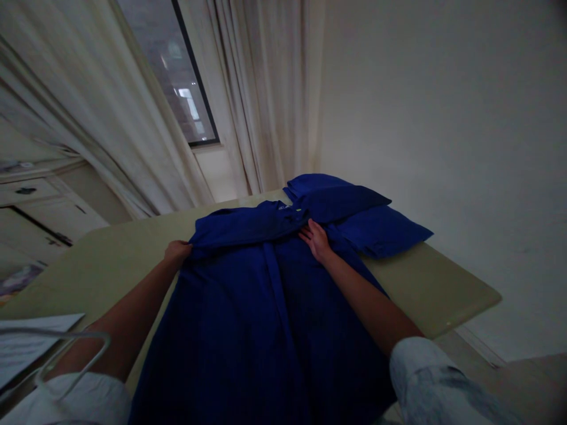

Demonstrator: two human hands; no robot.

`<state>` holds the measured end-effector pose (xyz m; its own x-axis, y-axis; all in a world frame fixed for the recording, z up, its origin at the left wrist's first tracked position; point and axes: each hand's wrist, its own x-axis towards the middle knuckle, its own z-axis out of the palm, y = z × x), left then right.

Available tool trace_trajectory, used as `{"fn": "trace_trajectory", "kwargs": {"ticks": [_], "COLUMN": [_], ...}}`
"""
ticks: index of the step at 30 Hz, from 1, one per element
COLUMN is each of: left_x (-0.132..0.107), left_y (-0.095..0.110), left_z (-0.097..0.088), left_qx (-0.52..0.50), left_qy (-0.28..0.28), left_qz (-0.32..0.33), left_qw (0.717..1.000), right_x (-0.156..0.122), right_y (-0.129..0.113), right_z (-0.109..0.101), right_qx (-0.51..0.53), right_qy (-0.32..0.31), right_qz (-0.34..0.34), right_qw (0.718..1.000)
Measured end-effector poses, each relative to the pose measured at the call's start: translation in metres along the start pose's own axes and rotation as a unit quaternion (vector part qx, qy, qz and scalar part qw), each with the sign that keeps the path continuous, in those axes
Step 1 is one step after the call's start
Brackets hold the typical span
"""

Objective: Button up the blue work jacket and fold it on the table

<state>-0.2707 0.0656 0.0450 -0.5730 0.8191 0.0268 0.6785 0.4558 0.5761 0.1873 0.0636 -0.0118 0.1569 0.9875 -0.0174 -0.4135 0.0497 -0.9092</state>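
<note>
A dark blue shirt (266, 319) lies spread out on a bed with a pale yellow-green sheet (110, 260). One sleeve is folded across its top, near the collar. My left hand (178, 251) is closed on the shirt's left shoulder edge, gripping the cloth. My right hand (315, 239) lies flat on the shirt near the collar, fingers stretched out and pressing the folded sleeve down. Both forearms reach over the shirt from the bottom of the view.
Two dark blue pillows (354, 215) lie at the head of the bed beyond the shirt. A white wire hanger (66, 354) and a sheet of paper (31, 342) are at the lower left. Cream curtains (266, 94), a window (177, 71) and white drawers (39, 212) stand behind.
</note>
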Motion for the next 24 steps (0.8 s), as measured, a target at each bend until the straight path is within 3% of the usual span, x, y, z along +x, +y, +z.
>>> {"fn": "trace_trajectory", "kwargs": {"ticks": [2,5,7,9,12,15,17,20,24], "left_x": [-0.01,-0.036,-0.061,-0.091,-0.137,-0.172,-0.186,-0.194,-0.194], "left_y": [0.006,0.029,0.05,0.071,0.101,0.122,0.128,0.125,0.118], "left_z": [0.003,0.018,0.033,0.051,0.079,0.106,0.121,0.138,0.144], "left_qx": [0.041,0.123,0.134,0.096,0.043,0.038,0.057,0.085,0.089], "left_qy": [0.018,0.044,0.015,-0.038,-0.093,-0.118,-0.137,-0.162,-0.156], "left_qz": [0.024,0.167,0.284,0.363,0.434,0.461,0.454,0.453,0.459], "left_qw": [0.999,0.977,0.949,0.926,0.895,0.879,0.879,0.872,0.87], "right_x": [-0.001,-0.004,-0.005,-0.004,0.006,0.022,0.034,0.051,0.071], "right_y": [0.0,-0.001,-0.006,-0.016,-0.038,-0.064,-0.081,-0.107,-0.13], "right_z": [0.001,0.004,0.006,0.004,-0.012,-0.046,-0.071,-0.101,-0.114], "right_qx": [-0.004,-0.033,-0.058,-0.079,-0.148,-0.224,-0.229,-0.2,-0.14], "right_qy": [-0.007,-0.024,-0.034,-0.025,0.075,0.25,0.314,0.314,0.307], "right_qz": [0.002,-0.017,-0.054,-0.112,-0.207,-0.205,-0.156,-0.092,-0.018], "right_qw": [1.0,0.999,0.996,0.99,0.964,0.92,0.908,0.924,0.941]}}
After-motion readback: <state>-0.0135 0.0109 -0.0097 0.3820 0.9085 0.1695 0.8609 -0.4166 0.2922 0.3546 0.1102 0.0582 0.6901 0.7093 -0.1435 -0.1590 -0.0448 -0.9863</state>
